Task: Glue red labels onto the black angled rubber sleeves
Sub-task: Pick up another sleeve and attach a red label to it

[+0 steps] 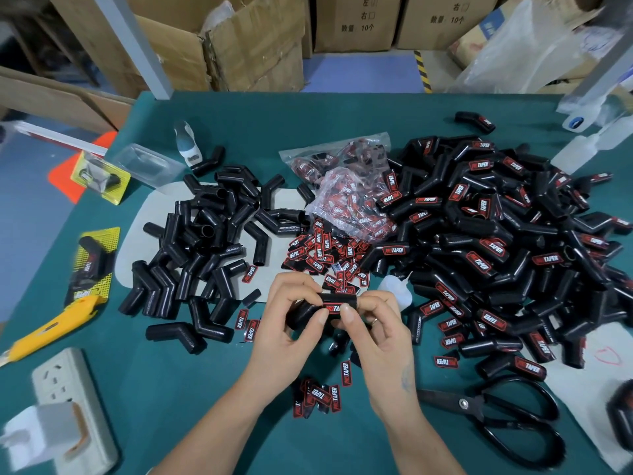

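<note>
Both my hands hold one black angled rubber sleeve just above the green table. My left hand grips its left end. My right hand grips the right end, and both thumbs press a red label onto its side. A pile of plain black sleeves lies to the left. A large heap of labelled sleeves fills the right. Loose red labels lie beyond my hands, and more loose labels lie near my wrists. A small white glue bottle lies beside my right hand.
Black scissors lie at the near right. A yellow utility knife and a white power strip are at the left. Plastic bags of labels sit mid-table. Cardboard boxes stand behind the table.
</note>
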`<state>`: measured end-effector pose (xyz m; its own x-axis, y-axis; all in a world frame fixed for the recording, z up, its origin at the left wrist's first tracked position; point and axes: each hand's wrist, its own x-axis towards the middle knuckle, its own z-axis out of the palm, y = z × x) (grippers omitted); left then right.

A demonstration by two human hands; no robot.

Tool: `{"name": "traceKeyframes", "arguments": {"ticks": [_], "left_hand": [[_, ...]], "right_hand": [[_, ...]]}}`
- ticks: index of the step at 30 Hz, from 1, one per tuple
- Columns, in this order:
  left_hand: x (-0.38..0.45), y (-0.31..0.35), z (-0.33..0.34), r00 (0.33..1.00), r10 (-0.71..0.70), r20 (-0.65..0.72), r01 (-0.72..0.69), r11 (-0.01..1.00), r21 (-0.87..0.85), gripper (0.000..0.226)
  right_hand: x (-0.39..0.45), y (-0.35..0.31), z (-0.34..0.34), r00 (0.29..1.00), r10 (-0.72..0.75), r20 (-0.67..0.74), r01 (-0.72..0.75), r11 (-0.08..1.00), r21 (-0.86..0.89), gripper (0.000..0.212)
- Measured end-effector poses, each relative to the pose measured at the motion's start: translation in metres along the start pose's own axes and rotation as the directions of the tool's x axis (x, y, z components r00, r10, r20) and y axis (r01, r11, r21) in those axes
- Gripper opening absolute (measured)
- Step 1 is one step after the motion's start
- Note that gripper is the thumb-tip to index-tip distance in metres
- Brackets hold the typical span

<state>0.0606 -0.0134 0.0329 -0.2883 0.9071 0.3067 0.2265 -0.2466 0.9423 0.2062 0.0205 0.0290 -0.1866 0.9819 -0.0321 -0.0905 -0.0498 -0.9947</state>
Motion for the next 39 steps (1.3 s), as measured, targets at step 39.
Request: {"name": "traceKeyframes", "arguments": {"ticks": [39], "left_hand": [[0.007,-0.003,-0.008,0.998,-0.047,0.031,0.049,0.996,-0.072,0.015]], "right_hand": [[-0.002,-0.005,-0.004,0.992,-0.090,-0.085,0.084,0.994,-0.073,0.009]]}}
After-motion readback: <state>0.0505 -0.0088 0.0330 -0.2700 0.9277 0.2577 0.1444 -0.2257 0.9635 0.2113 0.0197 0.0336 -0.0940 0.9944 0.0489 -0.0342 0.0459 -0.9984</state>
